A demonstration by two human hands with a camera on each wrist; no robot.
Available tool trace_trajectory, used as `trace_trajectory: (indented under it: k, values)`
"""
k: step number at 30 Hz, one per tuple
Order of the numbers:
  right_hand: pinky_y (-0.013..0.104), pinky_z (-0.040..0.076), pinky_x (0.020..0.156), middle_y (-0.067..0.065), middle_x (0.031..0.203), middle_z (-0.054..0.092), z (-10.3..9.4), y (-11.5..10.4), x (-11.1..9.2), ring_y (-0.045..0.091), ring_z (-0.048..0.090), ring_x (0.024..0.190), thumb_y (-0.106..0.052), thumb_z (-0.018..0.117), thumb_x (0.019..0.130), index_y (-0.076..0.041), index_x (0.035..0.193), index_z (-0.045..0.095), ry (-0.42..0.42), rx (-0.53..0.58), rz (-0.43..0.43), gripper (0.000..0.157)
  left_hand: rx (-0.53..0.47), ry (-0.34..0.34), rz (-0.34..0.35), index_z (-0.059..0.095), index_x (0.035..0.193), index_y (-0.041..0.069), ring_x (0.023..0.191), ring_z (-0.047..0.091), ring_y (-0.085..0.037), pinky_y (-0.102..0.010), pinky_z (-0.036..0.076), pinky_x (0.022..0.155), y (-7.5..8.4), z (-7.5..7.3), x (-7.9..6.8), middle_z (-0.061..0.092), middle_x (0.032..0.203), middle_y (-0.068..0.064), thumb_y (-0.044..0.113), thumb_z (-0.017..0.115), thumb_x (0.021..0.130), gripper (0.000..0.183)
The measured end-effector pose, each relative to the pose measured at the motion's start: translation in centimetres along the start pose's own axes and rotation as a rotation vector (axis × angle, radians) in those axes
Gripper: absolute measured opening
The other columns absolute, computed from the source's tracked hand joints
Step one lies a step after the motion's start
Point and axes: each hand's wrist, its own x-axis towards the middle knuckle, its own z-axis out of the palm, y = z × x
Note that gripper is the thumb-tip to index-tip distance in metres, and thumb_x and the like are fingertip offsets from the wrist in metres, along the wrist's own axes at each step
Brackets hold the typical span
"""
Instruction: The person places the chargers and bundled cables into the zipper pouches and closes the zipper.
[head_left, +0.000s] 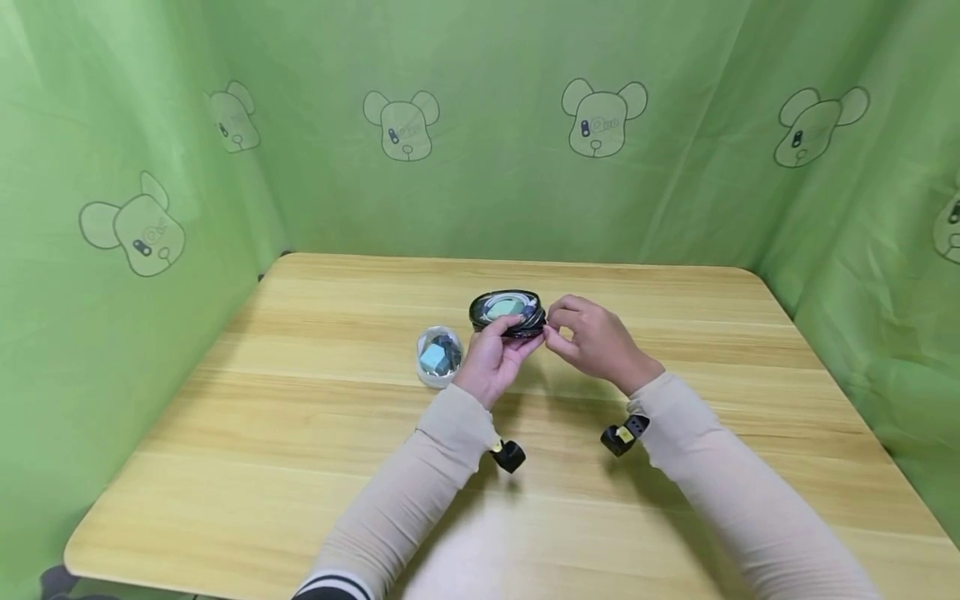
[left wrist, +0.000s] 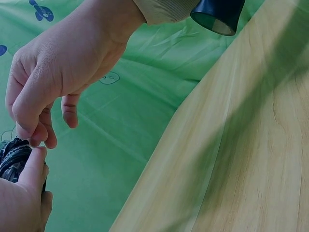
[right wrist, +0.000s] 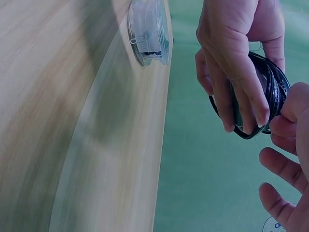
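Observation:
My left hand (head_left: 492, 362) holds a small black oval zip pouch (head_left: 477, 310) above the table, thumb on top and fingers beneath. Through its see-through top shows a pale green thing with a whitish loop, perhaps a cable. A zipper (right wrist: 276, 96) runs along the pouch's side in the right wrist view. At the pouch's right end, my right hand (head_left: 600, 340) pinches the zipper edge between thumb and forefinger; the pull itself is hidden by the fingertips. Left of my left hand stands a clear oval zip case (head_left: 426, 372) with a light-blue and dark faceted object (head_left: 438, 357) inside.
The wooden table (head_left: 300, 433) has rounded corners. Green curtains (head_left: 495, 208) with bear drawings enclose its back and sides. Both wrists carry a black camera (head_left: 510, 456) on a strap, hanging under the forearm.

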Motion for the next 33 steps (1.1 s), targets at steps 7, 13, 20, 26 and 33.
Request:
trace_trajectory:
  k: [7,13,20,26,33]
  values:
    - [0.036,0.057,0.061,0.01,0.09,0.066,-0.1,0.2,-0.1,0.024,0.062,0.075,-0.007,0.063,0.082,-0.004,0.076,0.065,-0.012,0.02,0.013,0.007,0.009,-0.005,-0.012,0.03,0.141,-0.014,0.127,0.045,-0.043,-0.042,0.052,0.096,0.0,-0.1,-0.1,0.044,0.135,-0.035,-0.006,0.049,0.093,0.052]
    - [0.037,0.057,0.063,0.009,0.089,0.067,-0.3,0.8,-0.3,0.024,0.064,0.077,-0.003,0.062,0.081,-0.007,0.074,0.063,-0.005,0.033,0.038,0.008,0.012,0.007,-0.048,0.027,0.142,-0.012,0.127,0.046,-0.042,-0.045,0.044,0.104,-0.1,-0.2,0.0,0.044,0.136,-0.034,-0.004,0.048,0.093,0.054]
    - [0.037,0.058,0.064,0.009,0.088,0.068,-0.4,1.4,-0.4,0.025,0.065,0.077,-0.002,0.062,0.081,-0.006,0.075,0.064,-0.006,0.041,0.047,0.007,0.018,0.023,-0.078,0.027,0.141,-0.011,0.127,0.046,-0.041,-0.045,0.046,0.103,-0.2,-0.3,0.1,0.045,0.135,-0.034,-0.002,0.047,0.093,0.053]
    - [0.039,0.058,0.066,0.009,0.088,0.068,-0.6,1.6,-0.4,0.025,0.065,0.079,-0.002,0.061,0.082,-0.006,0.076,0.064,-0.013,0.049,0.056,0.008,0.037,-0.004,-0.1,0.025,0.143,-0.009,0.128,0.045,-0.041,-0.044,0.046,0.102,-0.1,-0.4,-0.1,0.043,0.137,-0.033,-0.002,0.045,0.093,0.054]
    - [0.04,0.058,0.068,0.009,0.088,0.068,-0.8,1.6,-0.3,0.025,0.065,0.081,-0.002,0.061,0.082,-0.007,0.076,0.064,-0.01,0.063,0.065,0.009,0.065,-0.02,-0.122,0.026,0.143,-0.006,0.128,0.046,-0.04,-0.043,0.048,0.101,0.0,-0.4,-0.3,0.045,0.136,-0.031,-0.001,0.046,0.092,0.054]
